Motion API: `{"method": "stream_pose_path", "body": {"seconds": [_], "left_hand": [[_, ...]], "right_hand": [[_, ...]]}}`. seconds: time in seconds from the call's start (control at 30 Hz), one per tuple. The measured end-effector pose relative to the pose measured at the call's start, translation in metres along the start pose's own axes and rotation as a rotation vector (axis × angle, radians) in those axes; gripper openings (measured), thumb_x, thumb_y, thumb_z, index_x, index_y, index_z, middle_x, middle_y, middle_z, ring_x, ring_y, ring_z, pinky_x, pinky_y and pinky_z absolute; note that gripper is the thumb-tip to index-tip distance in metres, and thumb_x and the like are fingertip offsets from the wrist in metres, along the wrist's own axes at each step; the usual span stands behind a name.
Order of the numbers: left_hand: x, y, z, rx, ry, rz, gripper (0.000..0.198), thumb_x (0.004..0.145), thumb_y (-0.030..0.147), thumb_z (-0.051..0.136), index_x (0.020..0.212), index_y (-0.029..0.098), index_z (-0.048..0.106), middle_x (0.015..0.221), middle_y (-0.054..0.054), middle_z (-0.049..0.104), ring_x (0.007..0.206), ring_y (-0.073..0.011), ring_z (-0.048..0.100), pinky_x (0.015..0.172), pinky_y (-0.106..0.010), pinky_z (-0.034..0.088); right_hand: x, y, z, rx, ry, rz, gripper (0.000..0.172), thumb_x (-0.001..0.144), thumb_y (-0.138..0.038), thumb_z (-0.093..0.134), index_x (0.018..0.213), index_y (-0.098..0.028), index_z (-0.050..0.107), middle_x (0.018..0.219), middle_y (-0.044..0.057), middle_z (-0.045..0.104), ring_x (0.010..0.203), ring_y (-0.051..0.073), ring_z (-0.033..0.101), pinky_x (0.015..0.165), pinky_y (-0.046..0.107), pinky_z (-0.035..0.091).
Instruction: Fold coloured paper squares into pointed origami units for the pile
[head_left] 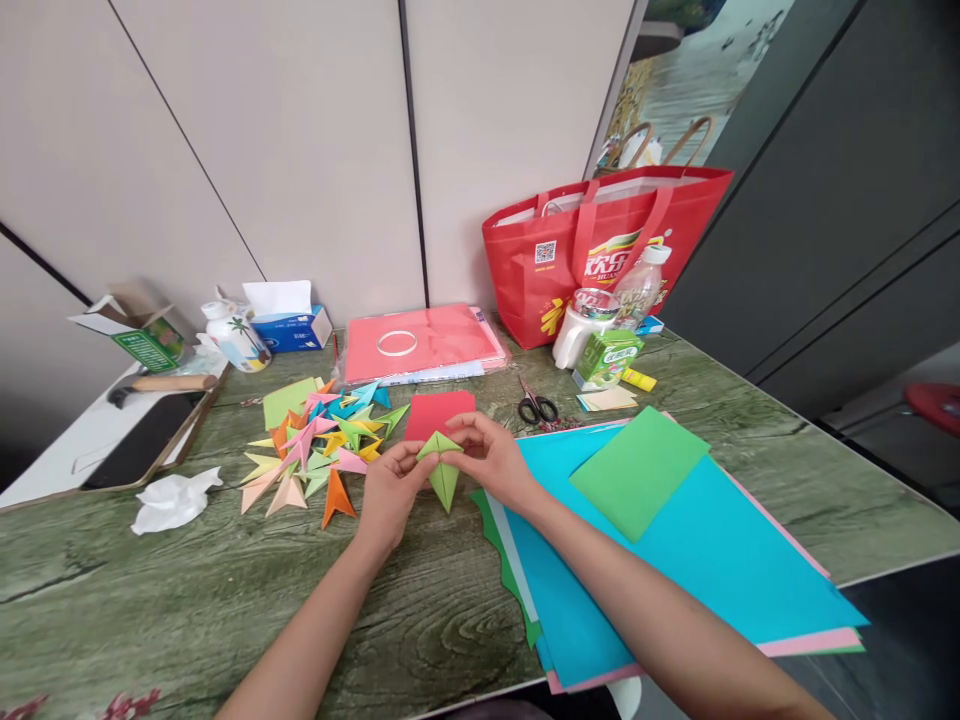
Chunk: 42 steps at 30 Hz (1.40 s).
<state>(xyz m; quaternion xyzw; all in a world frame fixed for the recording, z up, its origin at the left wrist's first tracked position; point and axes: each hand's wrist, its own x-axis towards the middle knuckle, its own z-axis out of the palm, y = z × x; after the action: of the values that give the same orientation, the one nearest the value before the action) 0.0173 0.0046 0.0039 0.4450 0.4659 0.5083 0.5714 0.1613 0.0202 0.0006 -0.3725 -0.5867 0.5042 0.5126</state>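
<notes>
Between my hands is a folded piece of light green origami paper (444, 484), kite-shaped with a crease down its middle and its long point toward me. My left hand (391, 490) pinches its left edge with thumb and fingers. On the other side, my right hand (491, 458) grips the right edge, and both thumbs meet near the paper's centre. Just beyond the hands lies a red paper square (439, 408). To the left spreads a pile of folded paper pieces (307, 445) in orange, pink, yellow, green and blue.
Large blue paper sheets (675, 600) lie at right with a green square (641, 472) on top. Scissors (538, 408), a green carton (606, 358), a red bag (529, 285) and a packet of pink paper (450, 340) stand behind. A crumpled tissue (176, 500) and phone (142, 440) are left.
</notes>
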Motion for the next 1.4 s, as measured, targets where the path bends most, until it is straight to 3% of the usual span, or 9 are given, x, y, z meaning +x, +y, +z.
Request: {"method": "stream_pose_path", "body": {"seconds": [0.2, 0.5, 0.6, 0.8, 1.13, 1.4], "left_hand": [[-0.0024, 0.0027, 0.0024, 0.025, -0.041, -0.056, 0.032, 0.054, 0.029, 0.074, 0.080, 0.013, 0.063, 0.063, -0.003, 0.068, 0.055, -0.0152, 0.060, 0.054, -0.025, 0.048], [-0.0034, 0.0027, 0.0013, 0.106, -0.065, -0.102, 0.024, 0.053, 0.031, 0.073, 0.063, 0.013, 0.061, 0.054, 0.001, 0.063, 0.046, -0.0111, 0.054, 0.047, -0.021, 0.042], [-0.0043, 0.0017, 0.0020, 0.161, -0.098, -0.105, 0.025, 0.055, 0.032, 0.072, 0.064, 0.012, 0.061, 0.052, 0.001, 0.061, 0.045, -0.0103, 0.052, 0.045, -0.020, 0.040], [-0.0054, 0.0003, 0.0029, 0.222, -0.138, -0.102, 0.025, 0.056, 0.034, 0.071, 0.061, 0.012, 0.061, 0.047, 0.002, 0.057, 0.041, -0.0093, 0.048, 0.042, -0.020, 0.036], [-0.0071, 0.0029, 0.0027, 0.151, -0.198, -0.162, 0.020, 0.057, 0.029, 0.071, 0.061, 0.013, 0.060, 0.053, 0.001, 0.060, 0.047, -0.0108, 0.053, 0.047, -0.022, 0.043], [-0.0070, 0.0006, 0.0011, 0.090, -0.252, -0.199, 0.021, 0.059, 0.028, 0.070, 0.068, 0.012, 0.061, 0.061, -0.002, 0.064, 0.054, -0.0142, 0.059, 0.054, -0.026, 0.047]], "right_hand": [[0.0033, 0.0034, -0.0024, 0.058, 0.003, 0.071, 0.018, 0.059, -0.027, 0.068, 0.071, -0.016, 0.059, 0.068, 0.000, 0.062, 0.061, 0.012, 0.056, 0.058, 0.025, 0.044], [0.0032, 0.0033, -0.0038, 0.094, -0.100, 0.122, 0.024, 0.063, -0.034, 0.066, 0.074, -0.014, 0.061, 0.067, 0.000, 0.060, 0.057, 0.009, 0.052, 0.052, 0.020, 0.040], [0.0023, 0.0032, -0.0034, 0.085, -0.134, 0.117, 0.026, 0.056, -0.031, 0.071, 0.073, -0.014, 0.061, 0.068, -0.001, 0.061, 0.059, 0.010, 0.053, 0.055, 0.021, 0.041], [0.0013, 0.0063, -0.0032, 0.081, -0.106, 0.166, 0.028, 0.051, -0.031, 0.074, 0.067, -0.012, 0.062, 0.058, -0.001, 0.059, 0.049, 0.009, 0.049, 0.047, 0.021, 0.038], [0.0020, 0.0056, -0.0066, 0.086, -0.133, 0.157, 0.025, 0.055, -0.034, 0.072, 0.062, -0.013, 0.061, 0.059, 0.000, 0.061, 0.050, 0.009, 0.048, 0.048, 0.021, 0.037], [0.0014, 0.0045, -0.0035, 0.012, -0.070, 0.133, 0.036, 0.062, -0.045, 0.064, 0.052, -0.014, 0.050, 0.046, -0.005, 0.041, 0.044, 0.005, 0.033, 0.042, 0.019, 0.025]]}}
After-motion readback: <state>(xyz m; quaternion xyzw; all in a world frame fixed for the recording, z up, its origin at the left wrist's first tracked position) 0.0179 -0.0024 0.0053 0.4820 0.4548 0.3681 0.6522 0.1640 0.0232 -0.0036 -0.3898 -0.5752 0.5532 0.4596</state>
